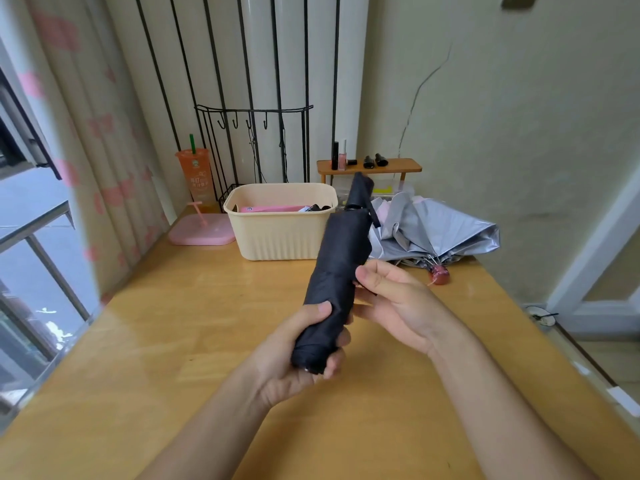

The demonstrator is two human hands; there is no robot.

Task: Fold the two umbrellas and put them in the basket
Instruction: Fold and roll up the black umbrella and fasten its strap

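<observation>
While above wooden table (pixel 173 341), black umbrella (pixel 339 265).

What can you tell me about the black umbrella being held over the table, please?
The black umbrella is collapsed and rolled into a compact bundle of matte dark fabric, tilted with its handle end toward the basket. A closing strap hangs loose near the top. The left hand wraps around its lower end; the right hand touches its side with the fingertips. It is held above the wooden table, not resting on it.

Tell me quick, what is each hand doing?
Left hand: closed around the black umbrella.
Right hand: open, fingers touching the umbrella's side.
</observation>
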